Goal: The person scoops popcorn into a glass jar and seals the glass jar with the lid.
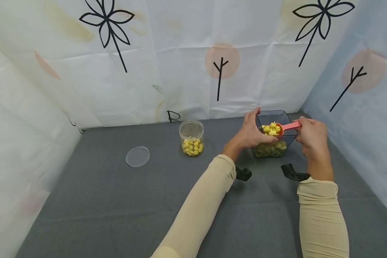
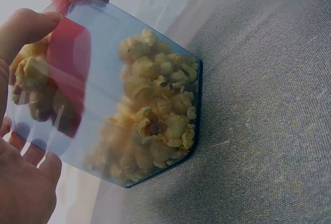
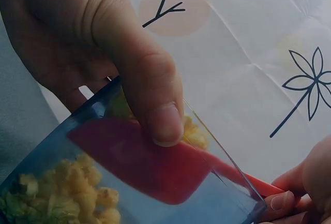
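Note:
My left hand (image 1: 252, 133) grips a clear, dark-tinted plastic box (image 1: 289, 141) at its rim, thumb along the near side. Popcorn (image 2: 155, 125) is heaped in the lower part of the box. Inside the box, above that heap, a pink-red scoop (image 3: 150, 159) carries several yellow pieces. The scoop's handle (image 1: 291, 125) sticks out over the right rim, pinched by my right hand (image 1: 313, 135) beside the box. In the right wrist view the left thumb (image 3: 165, 123) lies over the box wall, partly covering the scoop.
A clear round jar (image 1: 191, 133) with some popcorn in its bottom stands left of the box. A clear round lid (image 1: 137, 157) lies flat farther left on the grey cloth-covered table (image 1: 116, 208). Printed white fabric walls (image 1: 180, 71) border the back and sides.

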A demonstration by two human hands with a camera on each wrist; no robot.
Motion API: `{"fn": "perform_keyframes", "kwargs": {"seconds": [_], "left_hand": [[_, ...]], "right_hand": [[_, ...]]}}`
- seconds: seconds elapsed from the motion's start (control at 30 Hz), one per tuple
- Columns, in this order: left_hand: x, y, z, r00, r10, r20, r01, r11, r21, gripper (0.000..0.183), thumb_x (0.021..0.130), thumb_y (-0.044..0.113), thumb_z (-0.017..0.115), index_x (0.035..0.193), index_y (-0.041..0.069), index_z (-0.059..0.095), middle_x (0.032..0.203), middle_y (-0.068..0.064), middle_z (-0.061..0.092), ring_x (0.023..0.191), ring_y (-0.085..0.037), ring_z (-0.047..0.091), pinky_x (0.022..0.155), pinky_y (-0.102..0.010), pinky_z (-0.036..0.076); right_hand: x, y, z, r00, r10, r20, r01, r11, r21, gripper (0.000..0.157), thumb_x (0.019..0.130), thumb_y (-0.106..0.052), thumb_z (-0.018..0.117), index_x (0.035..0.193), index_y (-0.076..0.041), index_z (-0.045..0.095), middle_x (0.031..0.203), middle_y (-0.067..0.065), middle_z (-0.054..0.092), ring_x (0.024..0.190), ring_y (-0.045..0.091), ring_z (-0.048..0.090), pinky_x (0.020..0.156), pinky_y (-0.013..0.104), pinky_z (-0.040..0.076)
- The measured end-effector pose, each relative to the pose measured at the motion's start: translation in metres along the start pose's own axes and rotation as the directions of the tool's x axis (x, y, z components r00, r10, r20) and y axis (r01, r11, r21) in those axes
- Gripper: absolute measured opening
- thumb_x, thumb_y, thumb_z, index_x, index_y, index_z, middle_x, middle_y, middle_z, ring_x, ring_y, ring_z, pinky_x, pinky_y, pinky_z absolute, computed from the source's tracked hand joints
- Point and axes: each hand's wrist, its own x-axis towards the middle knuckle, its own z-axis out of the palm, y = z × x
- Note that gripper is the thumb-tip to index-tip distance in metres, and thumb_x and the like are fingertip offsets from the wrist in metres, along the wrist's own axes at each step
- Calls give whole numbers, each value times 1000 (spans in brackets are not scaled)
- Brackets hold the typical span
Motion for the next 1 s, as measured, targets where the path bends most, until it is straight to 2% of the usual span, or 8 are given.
{"fn": "perform_keyframes", "kwargs": {"seconds": [0.17, 0.4, 0.53, 0.73, 0.9, 1.0], "left_hand": [[0, -2, 1, 1000, 0, 2, 0, 1000, -13, 116, 76, 37, 89, 164, 31, 14, 164, 2, 26, 145, -15, 39, 116, -37, 44], [0, -3, 1, 1000, 0, 5, 0, 1000, -26, 115, 77, 35, 89, 164, 30, 14, 165, 2, 24, 146, -16, 38, 116, -37, 44], [1, -3, 1, 1000, 3, 7, -3, 1000, -23, 115, 77, 36, 88, 164, 29, 14, 165, 2, 24, 145, -16, 38, 115, -36, 44], [1, -3, 2, 1000, 4, 9, -3, 1000, -19, 116, 77, 37, 88, 164, 31, 13, 165, 2, 24, 146, -15, 38, 113, -35, 45], [2, -4, 2, 1000, 3, 6, -3, 1000, -25, 116, 76, 37, 89, 164, 32, 13, 165, 3, 24, 146, -15, 38, 115, -35, 44], [2, -4, 2, 1000, 2, 3, -2, 1000, -27, 116, 76, 37, 89, 164, 32, 13, 165, 3, 24, 146, -15, 37, 116, -36, 43]], "right_hand": [[2, 3, -3, 999, 32, -7, -31, 992, 123, 31, 109, -35, 43, 94, -15, 63, 58, -9, 42, 42, 9, 27, 45, 26, 26], [7, 4, -7, 996, 78, -41, -69, 980, 184, 30, 108, -36, 46, 92, -18, 64, 65, -7, 44, 46, 12, 28, 45, 24, 27], [8, 4, -8, 997, 73, -40, -65, 984, 165, 29, 107, -35, 49, 90, -19, 66, 65, -7, 46, 46, 11, 29, 45, 24, 29], [7, 6, -6, 999, 25, 38, -29, 994, 109, 30, 107, -35, 48, 93, -15, 65, 61, -8, 48, 44, 8, 29, 44, 24, 28], [9, 7, -6, 998, 28, 50, -35, 990, 135, 32, 108, -34, 46, 90, -15, 65, 60, -8, 44, 45, 8, 28, 44, 24, 27], [9, 7, -7, 998, 59, 35, -65, 979, 192, 31, 108, -33, 47, 89, -16, 65, 62, -7, 42, 47, 10, 29, 45, 23, 28]]}}
